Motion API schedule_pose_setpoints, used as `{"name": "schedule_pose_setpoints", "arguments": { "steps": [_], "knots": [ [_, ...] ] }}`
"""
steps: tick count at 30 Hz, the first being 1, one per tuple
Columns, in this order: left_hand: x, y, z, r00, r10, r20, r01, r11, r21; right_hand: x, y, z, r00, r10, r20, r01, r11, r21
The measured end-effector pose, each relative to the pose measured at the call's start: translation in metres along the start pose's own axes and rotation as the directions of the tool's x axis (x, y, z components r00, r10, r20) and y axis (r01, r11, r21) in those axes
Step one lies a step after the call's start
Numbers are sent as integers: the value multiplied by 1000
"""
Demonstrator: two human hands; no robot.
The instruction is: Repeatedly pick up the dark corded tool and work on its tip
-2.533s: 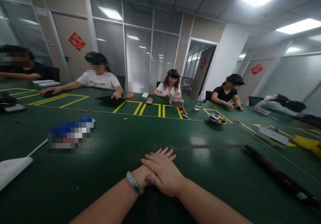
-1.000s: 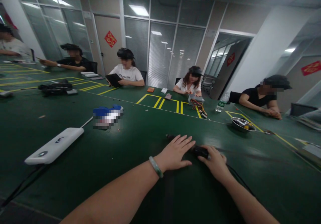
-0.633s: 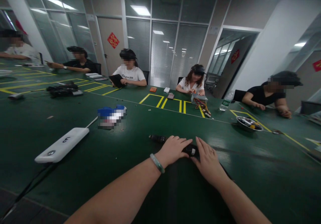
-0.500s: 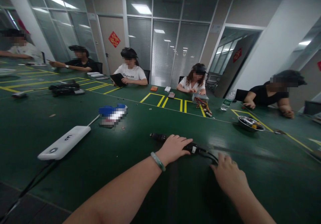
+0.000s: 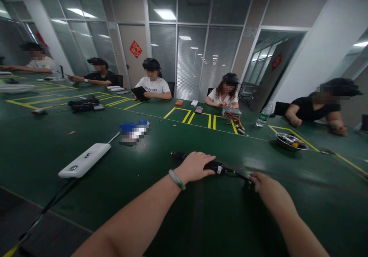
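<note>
A slim black corded device [image 5: 214,167] lies across the green table [image 5: 161,211], with a metal tip at its left end and a small white label near its cord. Over its middle rests my left hand [image 5: 195,167], fingers and thumb closed around the body and hiding part of it. From its right end runs a black cord [image 5: 237,173]. My right hand [image 5: 267,186] pinches this cord between thumb and fingers, and a short dark piece of it hangs under the fingertips.
A white power bank [image 5: 86,160] marked 3 lies left, cabled to a phone [image 5: 135,134] with blue parts. Further off are a black cable bundle [image 5: 84,103], a metal box with coloured wires [image 5: 232,113], a bottle [image 5: 263,115] and a metal bowl [image 5: 291,142]. Several people sit opposite.
My right hand has shifted slightly right along the cord, pinching it and drawing it straighter. My left hand stays on the device. The view has turned slightly left.
</note>
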State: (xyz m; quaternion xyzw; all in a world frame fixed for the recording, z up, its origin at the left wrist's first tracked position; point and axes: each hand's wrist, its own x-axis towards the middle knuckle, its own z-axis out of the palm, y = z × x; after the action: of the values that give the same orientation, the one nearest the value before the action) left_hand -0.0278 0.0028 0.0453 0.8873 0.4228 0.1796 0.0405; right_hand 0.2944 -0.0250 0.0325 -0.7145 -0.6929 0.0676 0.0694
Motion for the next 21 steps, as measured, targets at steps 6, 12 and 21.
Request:
{"name": "schedule_pose_setpoints", "arguments": {
  "steps": [6, 12, 21],
  "knots": [
    [-9, -88, -41, 731, -568, -379, 593, 803, -61, -10, 15, -2, 995, -77, -69, 71, 994, -86],
    [-69, -186, -82, 427, -780, -458, 843, 527, -110, -15, 8, -17, 999, -19, 26, 16, 993, 117],
    [-68, -187, -84, 568, -652, -502, 737, 674, -43, -8, -1, -20, 988, -103, 117, 39, 891, 452]
  ]
}}
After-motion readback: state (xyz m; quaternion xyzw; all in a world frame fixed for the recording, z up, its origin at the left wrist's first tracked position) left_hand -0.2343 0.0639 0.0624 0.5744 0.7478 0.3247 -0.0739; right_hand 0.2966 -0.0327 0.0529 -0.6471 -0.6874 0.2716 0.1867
